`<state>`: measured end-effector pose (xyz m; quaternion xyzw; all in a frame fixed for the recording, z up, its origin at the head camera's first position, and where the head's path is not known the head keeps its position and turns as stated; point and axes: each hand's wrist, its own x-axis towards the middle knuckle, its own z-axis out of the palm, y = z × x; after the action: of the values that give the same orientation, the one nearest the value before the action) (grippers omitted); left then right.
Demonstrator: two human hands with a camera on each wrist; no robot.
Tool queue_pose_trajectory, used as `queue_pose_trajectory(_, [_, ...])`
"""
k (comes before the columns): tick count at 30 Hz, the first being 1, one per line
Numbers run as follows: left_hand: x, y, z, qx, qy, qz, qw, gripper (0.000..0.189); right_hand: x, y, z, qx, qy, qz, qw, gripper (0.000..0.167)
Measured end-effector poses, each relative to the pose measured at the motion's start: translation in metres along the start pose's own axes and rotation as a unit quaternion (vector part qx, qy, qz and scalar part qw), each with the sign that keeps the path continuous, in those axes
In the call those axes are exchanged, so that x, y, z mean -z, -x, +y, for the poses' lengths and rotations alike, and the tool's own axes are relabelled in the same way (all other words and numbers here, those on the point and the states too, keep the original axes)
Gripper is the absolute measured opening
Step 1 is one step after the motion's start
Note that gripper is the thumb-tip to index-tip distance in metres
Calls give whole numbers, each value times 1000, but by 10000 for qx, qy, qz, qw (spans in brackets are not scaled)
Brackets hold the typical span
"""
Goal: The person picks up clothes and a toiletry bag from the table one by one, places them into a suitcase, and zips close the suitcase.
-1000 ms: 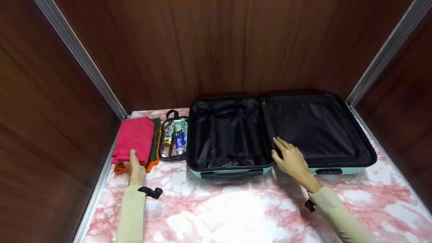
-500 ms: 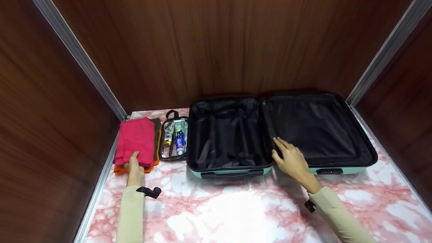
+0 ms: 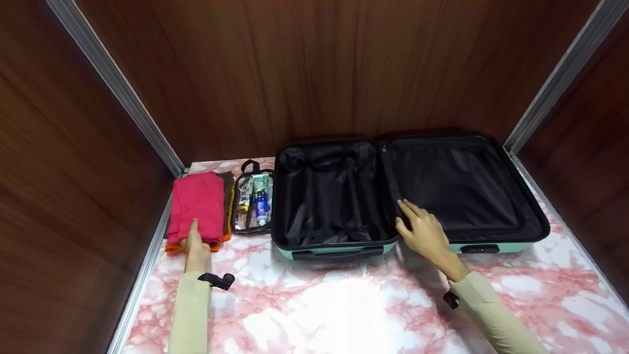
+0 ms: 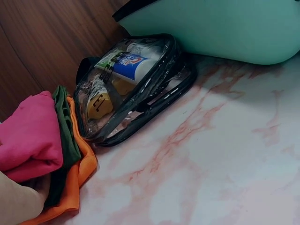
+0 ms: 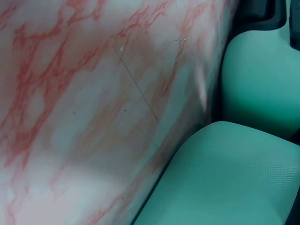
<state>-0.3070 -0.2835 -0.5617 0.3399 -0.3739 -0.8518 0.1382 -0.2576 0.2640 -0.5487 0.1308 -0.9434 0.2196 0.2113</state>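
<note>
A pink folded cloth (image 3: pixel 199 196) lies on top of a dark green folded cloth (image 3: pixel 228 191) and an orange one (image 3: pixel 173 248) at the left. My left hand (image 3: pixel 196 254) pinches the pink cloth's near edge, thumb on top and fingers tucked beneath, between it and the green cloth in the left wrist view. An open suitcase (image 3: pixel 331 196) with black lining and mint green shell lies flat. My right hand (image 3: pixel 426 235), fingers extended and slightly bent, rests at the near inner edge of its right half. Only shell (image 5: pixel 229 173) and table show in the right wrist view.
A clear toiletry pouch (image 3: pixel 251 231) with black trim lies between the clothes and the suitcase, a toothpaste tube (image 3: pixel 262 202) among its contents. Brown wood-grain panels (image 3: pixel 319 69) enclose the back and sides of the marbled table (image 3: pixel 275 305).
My left hand has shifted the pink cloth slightly to the right, so it lies straighter over the stack. The right hand and the suitcase have stayed in place.
</note>
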Motion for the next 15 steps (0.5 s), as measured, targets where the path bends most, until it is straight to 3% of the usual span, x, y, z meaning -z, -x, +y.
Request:
queue_pose_trajectory(8, [3, 2, 2, -67, -242, 186, 9995, 61, 0, -2, -2, 21, 37, -30, 10000, 48])
queue_pose_trajectory(15, [-4, 4, 4, -176, -134, -335, 9992, 61, 2, -1, -2, 27, 31, 9, 10000, 47])
